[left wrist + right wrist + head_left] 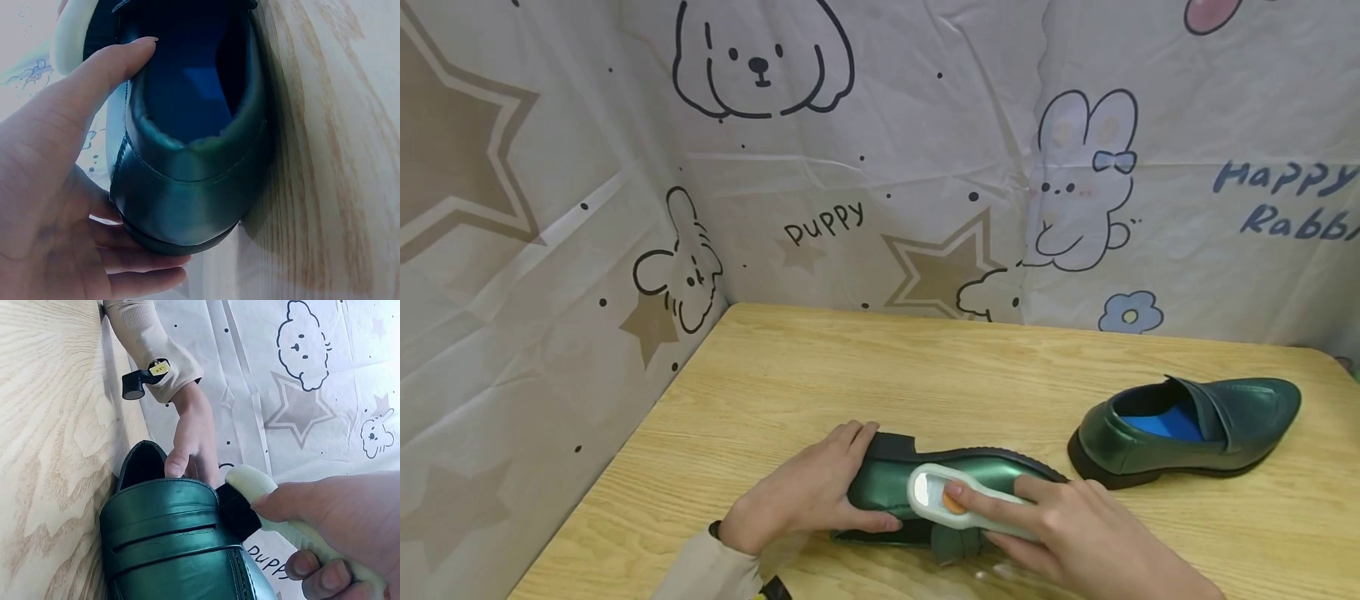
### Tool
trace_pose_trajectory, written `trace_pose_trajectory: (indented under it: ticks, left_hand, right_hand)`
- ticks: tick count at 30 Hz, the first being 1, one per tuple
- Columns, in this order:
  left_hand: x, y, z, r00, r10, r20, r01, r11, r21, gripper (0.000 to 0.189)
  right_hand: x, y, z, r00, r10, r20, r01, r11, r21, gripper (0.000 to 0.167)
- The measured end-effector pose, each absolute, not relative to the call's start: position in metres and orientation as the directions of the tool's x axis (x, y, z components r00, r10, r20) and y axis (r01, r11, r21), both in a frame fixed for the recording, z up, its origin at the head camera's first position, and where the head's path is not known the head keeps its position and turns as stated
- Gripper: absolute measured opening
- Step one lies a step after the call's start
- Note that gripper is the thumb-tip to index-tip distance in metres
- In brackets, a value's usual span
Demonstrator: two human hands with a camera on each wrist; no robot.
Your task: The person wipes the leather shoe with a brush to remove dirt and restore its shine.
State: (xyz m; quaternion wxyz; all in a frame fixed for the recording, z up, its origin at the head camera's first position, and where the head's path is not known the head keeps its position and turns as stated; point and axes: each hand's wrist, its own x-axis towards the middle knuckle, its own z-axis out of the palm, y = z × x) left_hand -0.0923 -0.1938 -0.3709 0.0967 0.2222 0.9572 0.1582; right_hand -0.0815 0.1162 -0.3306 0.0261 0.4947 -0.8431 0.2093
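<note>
A shiny green loafer [880, 487] lies on its side on the table, its dark sole facing away and its opening toward me. My left hand [805, 483] grips it at the heel, the thumb [128, 59] over the opening's edge and the other fingers around the back near the sole. In my right hand [1086, 529] is a pale-handled brush [927, 493] with an orange button, which the index finger presses on. Its dark bristles [240, 512] are against the loafer's upward side, as the right wrist view shows. A blue insole [187, 94] shows inside the loafer.
The matching green loafer [1210, 433] stands upright on the wooden table [820, 367] at the right, toe pointing right. Printed cloth [910, 150] hangs behind the table and along its left side. Small whitish spots [1000, 572] lie on the table near the front.
</note>
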Motion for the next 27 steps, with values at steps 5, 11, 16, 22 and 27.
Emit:
trace_pose_trajectory:
  ticks: [5, 11, 16, 22, 27]
  left_hand:
    - [-0.0924, -0.1937, -0.3709, -0.883, 0.451, -0.128, 0.385, 0.854, 0.35, 0.115]
    - [-0.0927, -0.1923, -0.3703, -0.884, 0.446, -0.144, 0.378, 0.86, 0.342, 0.117]
    - [-0.0928, -0.1923, -0.3705, -0.884, 0.443, -0.152, 0.375, 0.864, 0.336, 0.118]
    - [-0.0929, -0.193, -0.3703, -0.883, 0.443, -0.154, 0.372, 0.861, 0.347, 0.118]
    - [-0.0936, -0.1933, -0.3702, -0.883, 0.446, -0.147, 0.376, 0.859, 0.349, 0.117]
  right_hand:
    - [-0.0819, 0.117, -0.3324, -0.576, -0.754, 0.317, -0.818, 0.536, -0.211, 0.061]
    - [-0.0875, 0.1206, -0.3368, -0.567, -0.679, 0.466, -0.79, 0.609, -0.074, 0.044]
    - [-0.0904, 0.1241, -0.3368, -0.577, -0.67, 0.467, -0.782, 0.618, -0.082, 0.045]
    - [-0.0852, 0.1215, -0.3307, -0.596, -0.761, 0.255, -0.799, 0.532, -0.28, 0.057]
    - [-0.0841, 0.12, -0.3281, -0.576, -0.802, 0.157, -0.79, 0.497, -0.359, 0.051]
